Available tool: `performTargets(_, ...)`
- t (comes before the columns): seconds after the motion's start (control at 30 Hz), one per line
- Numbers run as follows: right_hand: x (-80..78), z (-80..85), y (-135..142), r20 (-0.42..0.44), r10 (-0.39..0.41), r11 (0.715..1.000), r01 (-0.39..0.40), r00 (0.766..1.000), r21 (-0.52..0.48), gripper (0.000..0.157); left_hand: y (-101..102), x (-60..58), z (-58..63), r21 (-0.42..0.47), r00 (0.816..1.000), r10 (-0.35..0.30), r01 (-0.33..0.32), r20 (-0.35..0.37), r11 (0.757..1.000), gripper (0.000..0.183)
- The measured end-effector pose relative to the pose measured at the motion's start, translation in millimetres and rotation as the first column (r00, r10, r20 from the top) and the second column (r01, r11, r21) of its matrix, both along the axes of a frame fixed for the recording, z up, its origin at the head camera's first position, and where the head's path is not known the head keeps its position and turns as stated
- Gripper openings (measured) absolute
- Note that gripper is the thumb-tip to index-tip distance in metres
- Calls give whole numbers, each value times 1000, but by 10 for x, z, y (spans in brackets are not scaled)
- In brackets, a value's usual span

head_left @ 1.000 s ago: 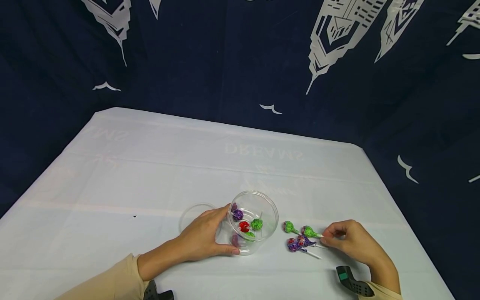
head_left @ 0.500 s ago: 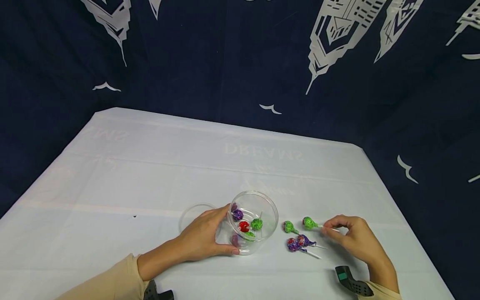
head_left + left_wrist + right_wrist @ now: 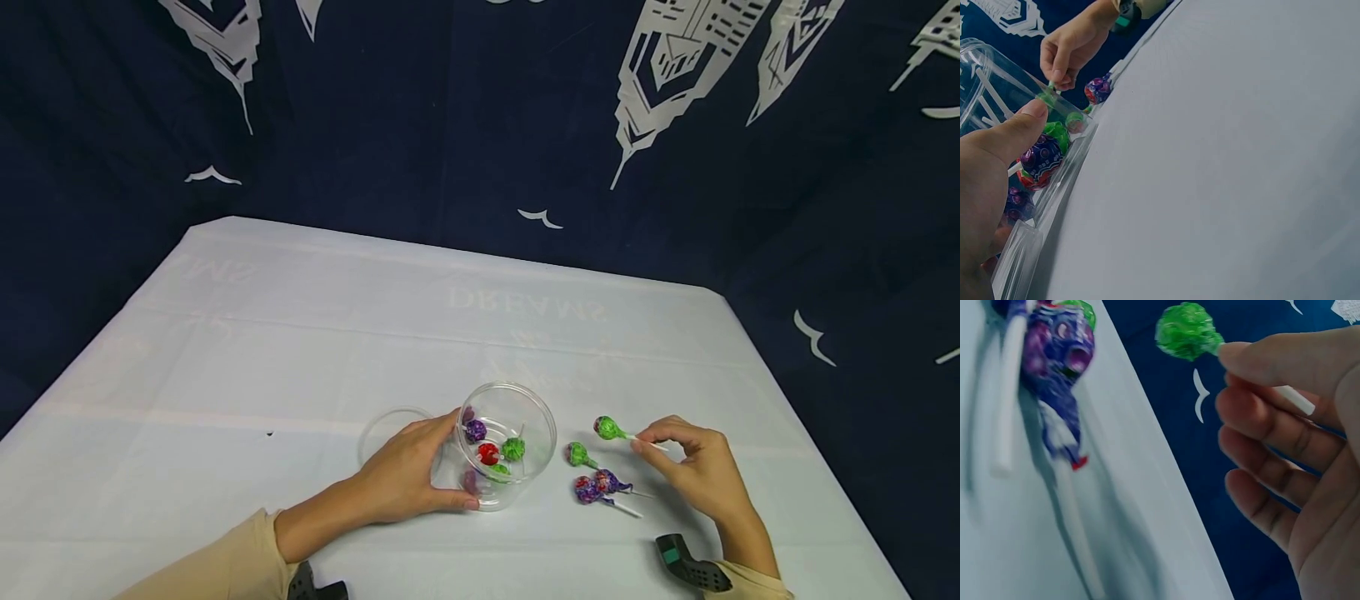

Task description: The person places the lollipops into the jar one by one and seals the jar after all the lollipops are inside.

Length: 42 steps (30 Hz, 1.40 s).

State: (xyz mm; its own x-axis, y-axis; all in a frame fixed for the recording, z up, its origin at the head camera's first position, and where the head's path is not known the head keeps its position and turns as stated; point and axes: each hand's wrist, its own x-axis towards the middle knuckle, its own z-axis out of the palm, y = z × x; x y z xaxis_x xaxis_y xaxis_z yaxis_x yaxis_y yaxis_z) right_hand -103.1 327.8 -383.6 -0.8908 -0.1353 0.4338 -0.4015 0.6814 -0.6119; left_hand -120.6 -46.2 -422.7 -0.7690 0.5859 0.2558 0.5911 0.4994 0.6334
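My left hand point(image 3: 408, 471) grips the side of a clear plastic jar point(image 3: 540, 467), thumb in front and fingers around the back. Inside it lie several wrapped lollipops: purple, red and green, with white sticks showing in the left wrist view. Between thumb and fingers my right hand point(image 3: 693, 467) pinches the stick of a green lollipop point(image 3: 608, 427), held above the table to the right of the jar. In the right wrist view the green lollipop's head point(image 3: 1188, 331) points away from the fingertips. Below it on the table lie another green lollipop point(image 3: 577, 454) and two purple ones point(image 3: 587, 490).
A clear round lid point(image 3: 375, 425) lies on the white tablecloth point(image 3: 262, 358), partly behind my left hand. A dark blue printed curtain point(image 3: 420, 125) hangs behind the table. Dark wrist devices point(image 3: 690, 567) sit at both cuffs.
My right hand has lifted the green lollipop off the table, away from the others, and moved it up and slightly left. The left hand and jar have stayed in place.
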Motion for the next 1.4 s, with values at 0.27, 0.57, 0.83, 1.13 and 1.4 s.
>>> performTargets(0.27,-9,-15,-100,-33,61,992,-65,998,-111,28,2,1,-5,5,1000,-1,1,-10,1000,107)
performTargets(0.57,-9,9,-192,-84,223,944,-236,971,-228,22,-1,0,-7,0,1000,2,-2,-14,1000,106)
performTargets(0.83,-47,90,-256,-199,331,842,-384,922,-379,31,4,0,0,-8,1000,4,-4,-3,1000,107)
performTargets(1.13,-93,260,-375,-283,373,786,-463,883,-410,28,-7,-2,1,-1,1000,2,-2,-6,1000,106)
performTargets(1.4,-156,419,-547,-348,439,737,-554,828,-388,20,-10,1,-2,-10,1000,8,-8,12,1000,106)
